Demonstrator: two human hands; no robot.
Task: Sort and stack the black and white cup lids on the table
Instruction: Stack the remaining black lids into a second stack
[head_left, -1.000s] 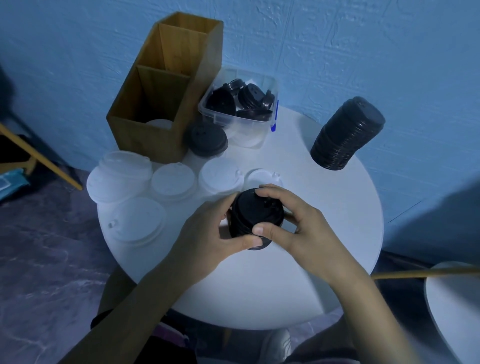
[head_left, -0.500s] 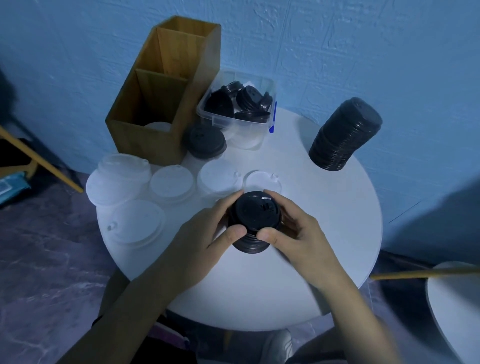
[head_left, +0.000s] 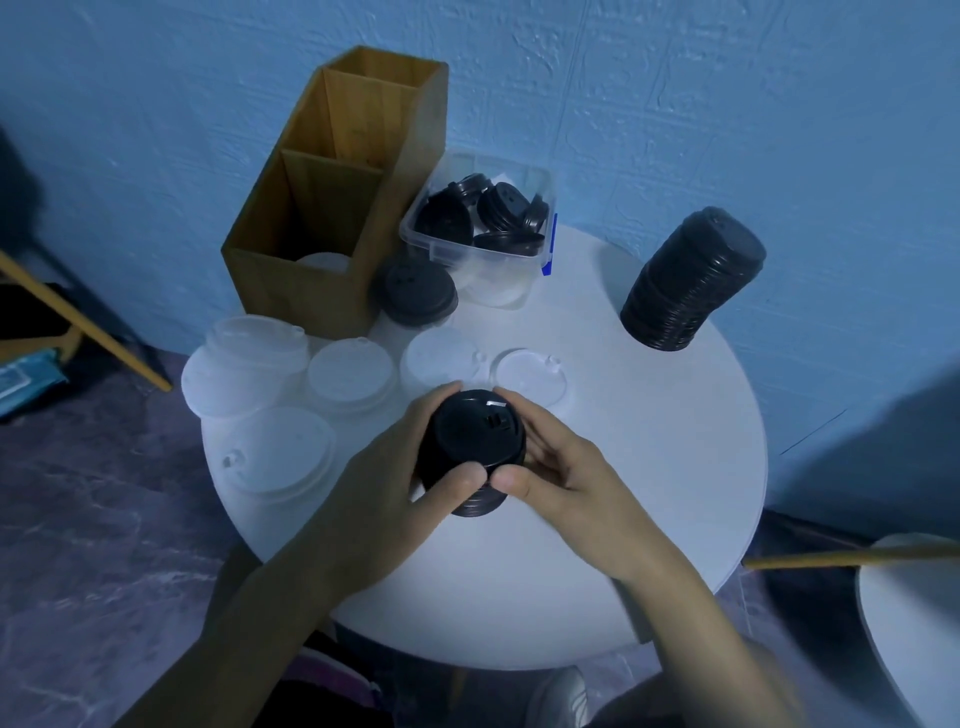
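Note:
A short stack of black lids (head_left: 475, 441) stands near the middle of the round white table (head_left: 649, 467). My left hand (head_left: 384, 478) grips its left side and my right hand (head_left: 556, 467) grips its right side, thumbs meeting at the front. A tall leaning stack of black lids (head_left: 691, 286) stands at the back right. Several white lid stacks (head_left: 348, 374) line the left part of the table. One black lid (head_left: 418, 291) sits on a white pile by the wooden box.
A wooden two-compartment box (head_left: 332, 208) stands at the back left with a white lid inside. A clear plastic bin (head_left: 478, 228) with loose black lids sits beside it against the blue wall. Another white tabletop (head_left: 914, 623) shows at the lower right.
Both hands turned the small black stack from tilted to more upright and squeezed it together. My thumbs now meet at its front.

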